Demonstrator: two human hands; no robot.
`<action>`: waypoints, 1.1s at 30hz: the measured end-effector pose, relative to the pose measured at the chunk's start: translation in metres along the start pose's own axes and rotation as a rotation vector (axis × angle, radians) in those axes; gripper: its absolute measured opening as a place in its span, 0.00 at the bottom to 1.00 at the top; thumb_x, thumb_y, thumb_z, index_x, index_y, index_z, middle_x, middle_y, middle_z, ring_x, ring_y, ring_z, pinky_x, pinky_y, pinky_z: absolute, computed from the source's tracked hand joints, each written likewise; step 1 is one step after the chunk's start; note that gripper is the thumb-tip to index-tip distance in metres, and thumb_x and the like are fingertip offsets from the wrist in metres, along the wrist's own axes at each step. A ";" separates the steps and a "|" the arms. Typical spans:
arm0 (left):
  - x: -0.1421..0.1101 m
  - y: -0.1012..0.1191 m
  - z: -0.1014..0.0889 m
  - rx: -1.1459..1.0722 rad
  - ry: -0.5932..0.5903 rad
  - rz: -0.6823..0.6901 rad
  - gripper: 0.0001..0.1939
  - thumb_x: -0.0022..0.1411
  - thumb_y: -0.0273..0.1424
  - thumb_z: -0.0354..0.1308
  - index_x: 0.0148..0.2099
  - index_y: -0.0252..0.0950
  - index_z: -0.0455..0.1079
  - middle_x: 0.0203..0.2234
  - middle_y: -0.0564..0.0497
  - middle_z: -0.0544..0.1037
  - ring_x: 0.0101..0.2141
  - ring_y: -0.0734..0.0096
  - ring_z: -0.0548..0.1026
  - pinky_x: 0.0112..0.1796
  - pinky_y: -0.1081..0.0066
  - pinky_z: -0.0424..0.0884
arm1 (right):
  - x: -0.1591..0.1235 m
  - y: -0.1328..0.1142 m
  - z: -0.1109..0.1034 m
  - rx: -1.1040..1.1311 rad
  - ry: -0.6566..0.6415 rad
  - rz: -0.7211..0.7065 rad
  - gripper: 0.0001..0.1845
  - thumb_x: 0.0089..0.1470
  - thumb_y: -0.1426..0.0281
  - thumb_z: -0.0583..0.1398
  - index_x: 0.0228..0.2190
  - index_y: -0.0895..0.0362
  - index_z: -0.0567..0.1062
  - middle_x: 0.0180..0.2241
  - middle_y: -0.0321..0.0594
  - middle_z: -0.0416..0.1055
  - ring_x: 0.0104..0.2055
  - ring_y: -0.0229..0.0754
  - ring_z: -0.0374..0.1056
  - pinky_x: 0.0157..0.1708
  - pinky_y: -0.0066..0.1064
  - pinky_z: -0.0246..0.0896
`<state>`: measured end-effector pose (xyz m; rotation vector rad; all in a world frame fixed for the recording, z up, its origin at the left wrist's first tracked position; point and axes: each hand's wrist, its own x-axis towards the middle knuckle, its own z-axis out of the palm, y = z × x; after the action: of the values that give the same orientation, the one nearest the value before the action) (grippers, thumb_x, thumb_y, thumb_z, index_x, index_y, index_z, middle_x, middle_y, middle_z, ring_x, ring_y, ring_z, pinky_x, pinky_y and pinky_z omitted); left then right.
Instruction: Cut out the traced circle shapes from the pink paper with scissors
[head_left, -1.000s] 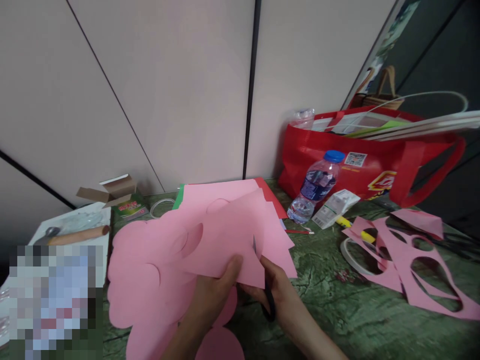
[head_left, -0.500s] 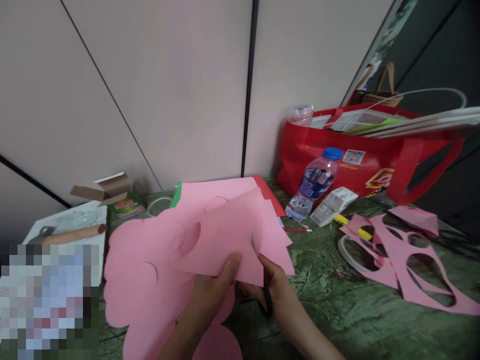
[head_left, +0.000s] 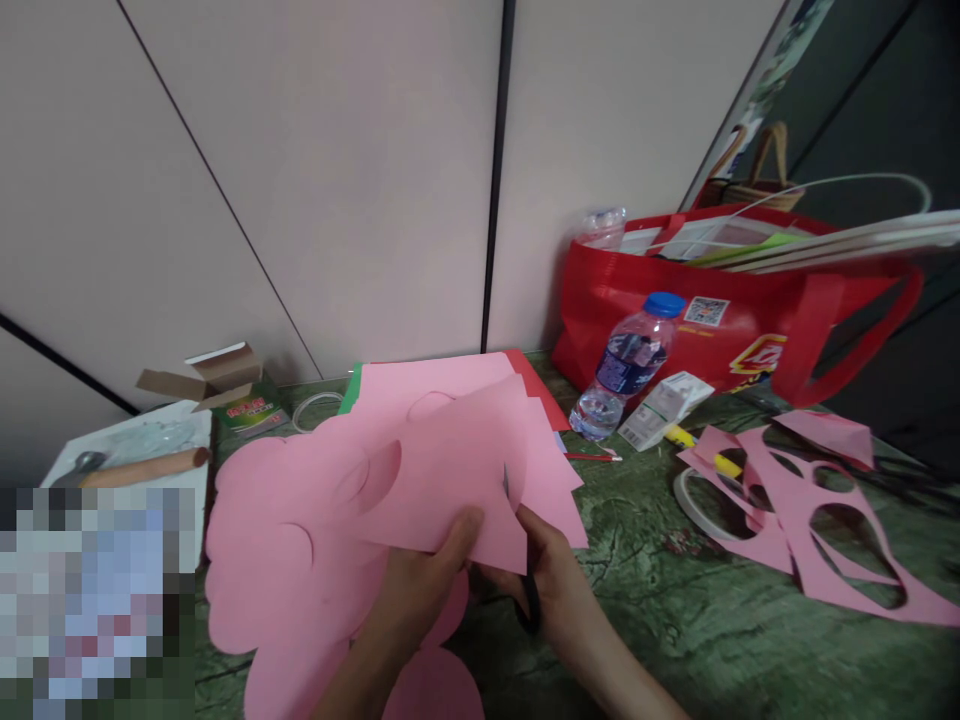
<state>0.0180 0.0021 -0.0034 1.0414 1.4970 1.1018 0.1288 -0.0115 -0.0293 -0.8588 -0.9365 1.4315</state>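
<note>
My left hand (head_left: pixel 431 575) pinches the lower edge of a pink paper sheet (head_left: pixel 457 470), thumb on top and fingers underneath. The sheet is tilted up and has a rounded cut-out on its left side. My right hand (head_left: pixel 555 580) is closed on black-handled scissors (head_left: pixel 532 603). A blade tip pokes up through the paper; most of the blades are hidden beneath it. Under and left of my hands lies a large scallop-edged pink paper shape (head_left: pixel 262 560). More pink sheets (head_left: pixel 555 480) rest behind, over green and red paper (head_left: pixel 541 390).
To the right lie pink paper scraps with holes (head_left: pixel 802 530), a tape roll (head_left: pixel 694 510), a water bottle (head_left: pixel 626 365), a small white box (head_left: pixel 667 410) and a red bag (head_left: pixel 675 290). At left are an opened green box (head_left: pixel 251 408) and a wooden-handled tool (head_left: pixel 146 467).
Almost nothing differs. Both hands, the sheet and the scissors keep their places; the whole view has shifted very slightly.
</note>
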 end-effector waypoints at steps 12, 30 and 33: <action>-0.001 0.003 0.001 -0.029 -0.020 0.012 0.11 0.45 0.37 0.60 0.25 0.36 0.65 0.23 0.48 0.76 0.29 0.62 0.73 0.32 0.65 0.69 | 0.001 -0.002 0.001 -0.061 0.021 0.024 0.21 0.30 0.66 0.71 0.31 0.57 0.74 0.29 0.40 0.76 0.35 0.50 0.71 0.33 0.35 0.68; 0.000 0.001 -0.001 0.052 -0.084 0.035 0.14 0.47 0.40 0.58 0.19 0.37 0.62 0.10 0.58 0.61 0.18 0.71 0.64 0.23 0.70 0.62 | 0.002 -0.002 0.002 -0.045 0.051 0.001 0.22 0.29 0.66 0.71 0.30 0.57 0.74 0.27 0.39 0.76 0.32 0.48 0.71 0.30 0.33 0.68; 0.000 0.001 -0.001 0.047 -0.090 0.031 0.13 0.47 0.39 0.58 0.19 0.37 0.63 0.10 0.59 0.59 0.18 0.72 0.63 0.23 0.70 0.62 | 0.001 -0.001 0.001 -0.058 0.043 0.019 0.22 0.30 0.64 0.71 0.31 0.58 0.74 0.27 0.40 0.76 0.32 0.49 0.70 0.29 0.33 0.68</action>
<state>0.0170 0.0017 -0.0025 1.1350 1.4451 1.0322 0.1280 -0.0103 -0.0273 -0.9397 -0.9433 1.4024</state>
